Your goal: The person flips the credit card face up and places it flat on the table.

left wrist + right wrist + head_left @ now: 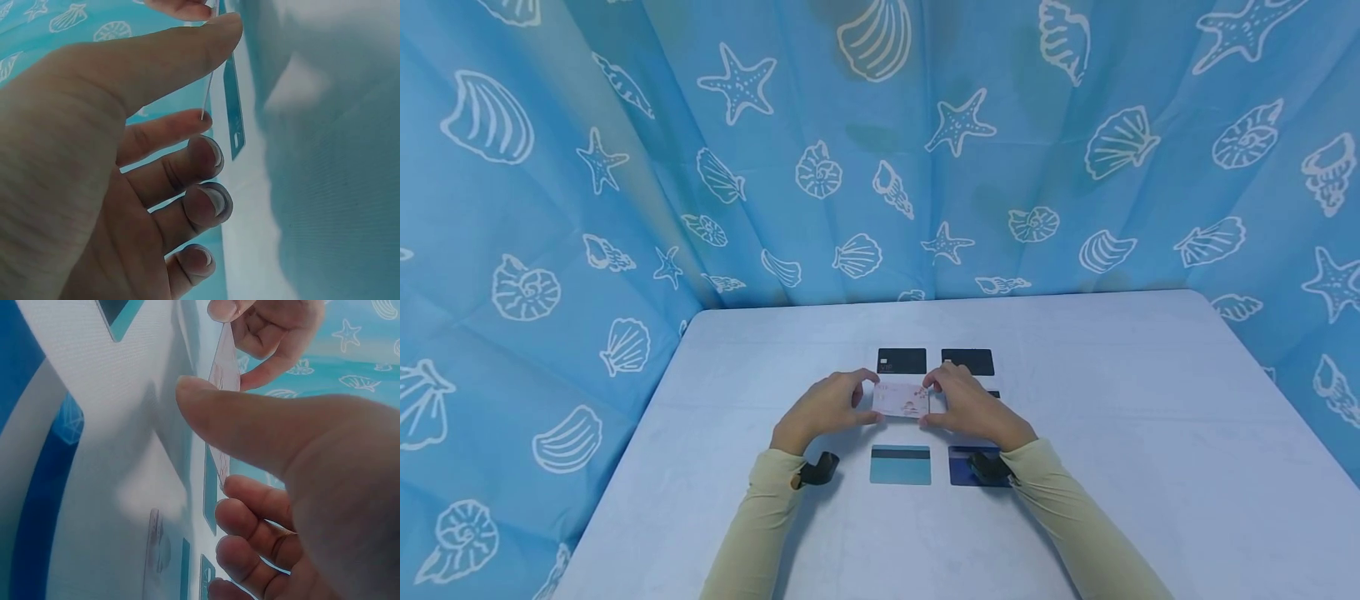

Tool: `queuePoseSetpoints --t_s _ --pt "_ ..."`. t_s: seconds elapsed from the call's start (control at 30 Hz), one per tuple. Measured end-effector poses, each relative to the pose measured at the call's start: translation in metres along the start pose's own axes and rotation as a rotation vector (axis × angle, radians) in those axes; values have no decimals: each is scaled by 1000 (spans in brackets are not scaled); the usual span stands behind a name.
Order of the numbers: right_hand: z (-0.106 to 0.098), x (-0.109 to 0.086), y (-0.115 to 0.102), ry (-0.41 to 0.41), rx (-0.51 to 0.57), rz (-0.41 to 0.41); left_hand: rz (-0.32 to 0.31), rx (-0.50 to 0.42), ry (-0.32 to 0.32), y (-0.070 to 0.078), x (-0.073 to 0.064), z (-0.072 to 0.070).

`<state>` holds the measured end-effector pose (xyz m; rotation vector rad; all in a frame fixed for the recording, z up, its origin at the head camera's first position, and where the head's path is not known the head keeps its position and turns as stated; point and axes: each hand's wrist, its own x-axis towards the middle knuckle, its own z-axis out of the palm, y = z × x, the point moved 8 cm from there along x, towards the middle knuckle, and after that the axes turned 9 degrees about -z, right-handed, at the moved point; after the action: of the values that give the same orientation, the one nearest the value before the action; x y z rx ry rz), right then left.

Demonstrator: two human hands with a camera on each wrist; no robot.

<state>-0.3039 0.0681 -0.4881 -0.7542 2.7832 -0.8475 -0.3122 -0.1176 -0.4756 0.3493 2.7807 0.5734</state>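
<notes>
A pale card with reddish print (901, 400) is held between both hands, a little above the table. My left hand (829, 406) pinches its left edge with thumb and forefinger. At the opposite edge, my right hand (973, 407) pinches it likewise. In the left wrist view the card (208, 94) shows nearly edge-on, with the other left fingers loosely bent. The right wrist view has it (226, 369) slanting past the right thumb. Just behind the hands lie two black cards (902, 361) (973, 361), side by side.
A light blue card with a dark stripe (900, 468) lies nearer on the white table (1150, 483). A dark blue card (961, 468) beside it is partly covered by the right wrist's camera (988, 468). Another card, mostly hidden, lies under the right hand. A blue shell-print curtain (760, 225) stands behind.
</notes>
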Motion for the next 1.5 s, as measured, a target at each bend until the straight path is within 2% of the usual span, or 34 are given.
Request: queuePoseSetpoints --t_s 0.47,0.9,1.5 --pt "6 2 3 1 24 12 -27 6 -24 -6 3 7" --pt "9 3 4 10 10 21 -41 25 -16 -9 6 15" --pt "9 4 6 11 1 26 -30 17 -6 -7 5 15"
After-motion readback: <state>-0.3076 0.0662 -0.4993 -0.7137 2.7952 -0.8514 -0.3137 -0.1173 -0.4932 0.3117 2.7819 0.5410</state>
